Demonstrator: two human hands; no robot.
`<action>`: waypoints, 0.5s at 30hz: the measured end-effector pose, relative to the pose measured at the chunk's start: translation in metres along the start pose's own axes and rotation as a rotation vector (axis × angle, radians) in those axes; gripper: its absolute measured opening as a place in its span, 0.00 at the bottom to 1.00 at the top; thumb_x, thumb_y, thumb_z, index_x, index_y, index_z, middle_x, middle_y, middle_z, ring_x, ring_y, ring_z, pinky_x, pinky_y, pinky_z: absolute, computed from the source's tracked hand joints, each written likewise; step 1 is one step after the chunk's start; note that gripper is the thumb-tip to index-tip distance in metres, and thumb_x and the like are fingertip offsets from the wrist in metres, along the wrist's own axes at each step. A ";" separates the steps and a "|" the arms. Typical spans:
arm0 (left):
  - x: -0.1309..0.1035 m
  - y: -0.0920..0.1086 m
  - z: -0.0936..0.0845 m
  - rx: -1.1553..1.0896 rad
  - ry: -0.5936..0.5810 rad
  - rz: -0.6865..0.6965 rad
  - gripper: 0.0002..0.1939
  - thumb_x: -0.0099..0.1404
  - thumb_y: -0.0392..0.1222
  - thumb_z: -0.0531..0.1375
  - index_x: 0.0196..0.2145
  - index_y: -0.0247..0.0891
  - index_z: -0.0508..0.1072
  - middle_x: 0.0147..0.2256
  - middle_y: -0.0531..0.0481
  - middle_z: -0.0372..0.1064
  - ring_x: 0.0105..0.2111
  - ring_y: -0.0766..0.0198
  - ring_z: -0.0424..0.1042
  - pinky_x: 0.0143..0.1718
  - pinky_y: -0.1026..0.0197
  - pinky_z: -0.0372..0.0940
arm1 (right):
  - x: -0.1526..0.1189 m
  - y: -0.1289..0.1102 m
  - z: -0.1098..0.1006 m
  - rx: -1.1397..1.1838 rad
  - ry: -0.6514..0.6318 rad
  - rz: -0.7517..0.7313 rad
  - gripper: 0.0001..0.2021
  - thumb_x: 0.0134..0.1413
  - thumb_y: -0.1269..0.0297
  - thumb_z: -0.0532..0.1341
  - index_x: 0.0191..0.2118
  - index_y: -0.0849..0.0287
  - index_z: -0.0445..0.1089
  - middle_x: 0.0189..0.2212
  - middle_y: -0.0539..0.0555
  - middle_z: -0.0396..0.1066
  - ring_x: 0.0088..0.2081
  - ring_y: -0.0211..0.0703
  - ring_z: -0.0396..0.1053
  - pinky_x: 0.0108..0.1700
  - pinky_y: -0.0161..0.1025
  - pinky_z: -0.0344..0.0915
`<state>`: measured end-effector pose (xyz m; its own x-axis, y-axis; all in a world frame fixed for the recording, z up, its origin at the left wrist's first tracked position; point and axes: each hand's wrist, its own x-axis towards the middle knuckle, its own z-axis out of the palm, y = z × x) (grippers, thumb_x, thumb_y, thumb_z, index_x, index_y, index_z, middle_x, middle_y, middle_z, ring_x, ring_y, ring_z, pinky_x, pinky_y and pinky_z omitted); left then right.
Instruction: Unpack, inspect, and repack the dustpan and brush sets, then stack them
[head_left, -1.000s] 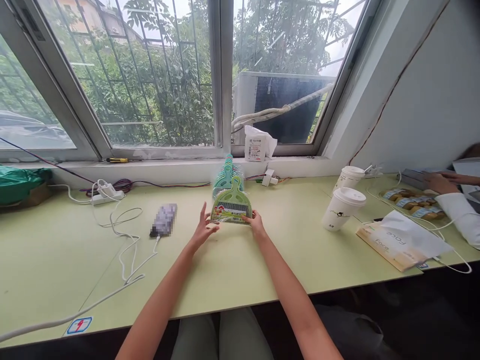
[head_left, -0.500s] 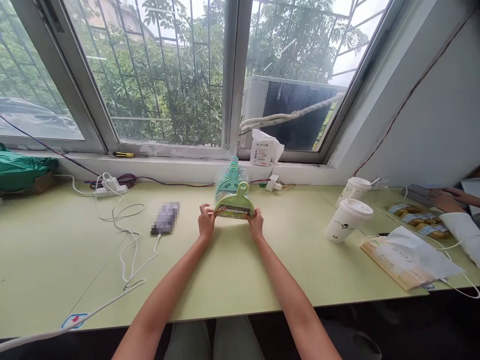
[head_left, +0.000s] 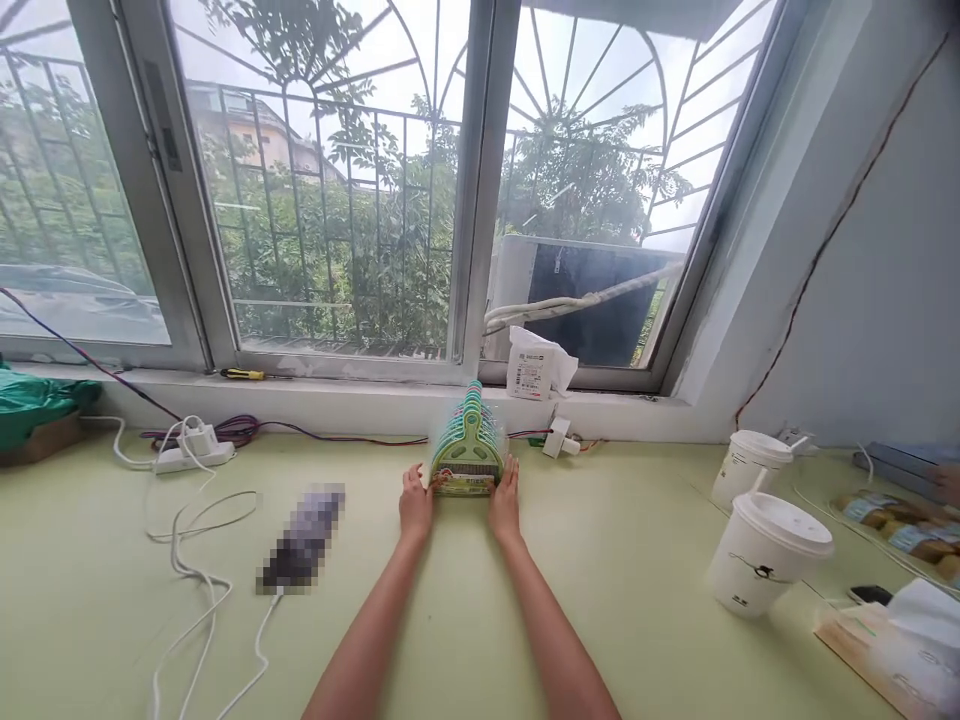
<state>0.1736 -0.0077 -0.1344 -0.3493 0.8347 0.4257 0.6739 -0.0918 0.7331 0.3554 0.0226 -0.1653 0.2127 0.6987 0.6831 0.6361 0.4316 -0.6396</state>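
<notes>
A row of small dustpans, each with a hole in its handle, stands at the table's back edge; turquoise handles (head_left: 475, 388) peek out behind the front one. At the front is a light green dustpan (head_left: 472, 440) with a dark-bristled brush across it and clear wrapping with a label along its bottom. My left hand (head_left: 415, 502) holds its left lower edge, thumb toward the front. On the opposite edge, my right hand (head_left: 505, 500) holds it with the fingers fairly straight along the side. How far the fingers reach behind is hidden.
A blurred phone (head_left: 301, 540) on a white cable lies left, near a power strip (head_left: 196, 457). Right stand two white cups (head_left: 769, 555) and a tissue pack (head_left: 885, 650). A paper packet (head_left: 536, 365) and a screwdriver (head_left: 244, 374) rest on the sill. Another person's hand (head_left: 946, 482) shows far right.
The light green dustpan has moved back against the row, in line with the others. Both my hands moved with it, and the right fingers are straighter. My view has tilted up.
</notes>
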 end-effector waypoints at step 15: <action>0.005 -0.015 0.009 -0.129 -0.097 -0.027 0.22 0.63 0.36 0.53 0.56 0.36 0.64 0.46 0.42 0.62 0.41 0.60 0.69 0.46 0.56 0.64 | 0.001 0.007 0.001 0.012 -0.094 0.082 0.38 0.61 0.50 0.48 0.68 0.61 0.29 0.68 0.63 0.39 0.67 0.54 0.41 0.63 0.56 0.49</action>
<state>0.1676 0.0026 -0.1483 -0.2970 0.8859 0.3564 0.5742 -0.1325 0.8079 0.3594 0.0266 -0.1697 0.1927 0.7822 0.5925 0.6101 0.3774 -0.6967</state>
